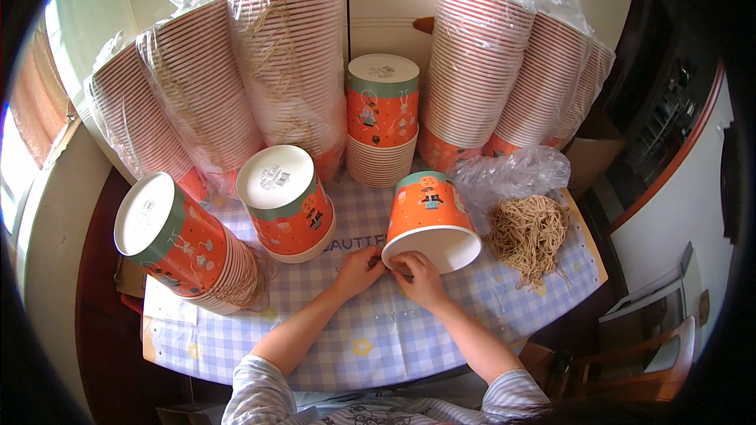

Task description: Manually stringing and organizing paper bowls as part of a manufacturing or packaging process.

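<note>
An orange and green paper bucket [429, 203] lies tilted in front of me, its white-rimmed mouth facing me. My left hand [360, 273] is closed, fingertips pinched at the left edge of that rim. Close beside it, my right hand [420, 279] is closed too, its fingers bent over the near left part of the rim. Any small thing between the fingertips is too small to see. To the right of the bucket sits a tangled heap of tan strings [529, 238].
An upside-down bucket stack [285, 203] stands left of my hands, and a taller string-looped stack [185, 248] leans farther left. Behind are another stack [383, 120] and several plastic-wrapped stacks [287, 63]. Crumpled clear plastic [516, 173] lies behind the strings on the checked tablecloth [362, 346].
</note>
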Tool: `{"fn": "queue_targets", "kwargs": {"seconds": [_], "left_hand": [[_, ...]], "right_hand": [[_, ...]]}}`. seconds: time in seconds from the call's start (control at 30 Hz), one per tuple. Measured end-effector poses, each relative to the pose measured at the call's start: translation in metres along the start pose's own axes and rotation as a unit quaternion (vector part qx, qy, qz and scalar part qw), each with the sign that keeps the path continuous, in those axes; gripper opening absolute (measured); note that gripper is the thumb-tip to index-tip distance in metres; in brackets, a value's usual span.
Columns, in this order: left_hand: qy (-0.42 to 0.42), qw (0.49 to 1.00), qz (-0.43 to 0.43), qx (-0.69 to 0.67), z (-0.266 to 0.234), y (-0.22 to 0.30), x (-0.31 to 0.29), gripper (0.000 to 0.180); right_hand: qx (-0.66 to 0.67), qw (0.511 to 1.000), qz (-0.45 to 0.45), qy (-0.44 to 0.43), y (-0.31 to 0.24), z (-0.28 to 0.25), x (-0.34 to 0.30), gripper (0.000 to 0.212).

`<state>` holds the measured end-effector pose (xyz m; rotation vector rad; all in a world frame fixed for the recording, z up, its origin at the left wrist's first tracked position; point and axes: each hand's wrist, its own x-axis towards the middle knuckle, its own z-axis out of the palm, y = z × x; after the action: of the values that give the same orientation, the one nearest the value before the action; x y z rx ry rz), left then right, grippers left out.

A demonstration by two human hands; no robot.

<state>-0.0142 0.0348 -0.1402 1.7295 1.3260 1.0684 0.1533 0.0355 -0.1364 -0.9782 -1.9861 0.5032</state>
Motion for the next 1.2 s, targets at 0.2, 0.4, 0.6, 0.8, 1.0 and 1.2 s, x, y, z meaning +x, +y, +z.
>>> {"fn": "queue_targets", "kwargs": {"seconds": [0.2, 0.4, 0.6, 0.8, 1.0, 1.2], "left_hand": [[0.001, 1.000, 0.015, 0.026, -0.002, 0.009, 0.000, 0.019], [0.025, 1.000, 0.013, 0.002, 0.001, -0.004, -0.001, 0.018], [0.027, 1.000, 0.015, 0.007, 0.001, -0.003, -0.001, 0.016], [0.044, 0.998, 0.048, -0.024, 0.000, -0.004, -0.002, 0.019], [0.049, 0.994, 0.042, -0.090, 0.000, 0.004, -0.003, 0.021], [0.099, 0.995, 0.024, -0.014, 0.006, -0.004, 0.001, 0.018]], "right_hand": [[-0.006, 1.000, 0.010, 0.001, 0.002, 0.001, -0.001, 0.027], [-0.001, 1.000, 0.005, -0.003, 0.002, 0.001, -0.001, 0.027], [-0.003, 1.000, -0.003, 0.002, 0.003, 0.001, -0.001, 0.027], [-0.003, 1.000, -0.004, -0.001, 0.003, 0.000, -0.001, 0.026], [-0.010, 1.000, -0.012, 0.011, 0.000, -0.001, 0.000, 0.023], [-0.012, 0.998, -0.060, 0.033, 0.000, -0.004, -0.001, 0.020]]}}
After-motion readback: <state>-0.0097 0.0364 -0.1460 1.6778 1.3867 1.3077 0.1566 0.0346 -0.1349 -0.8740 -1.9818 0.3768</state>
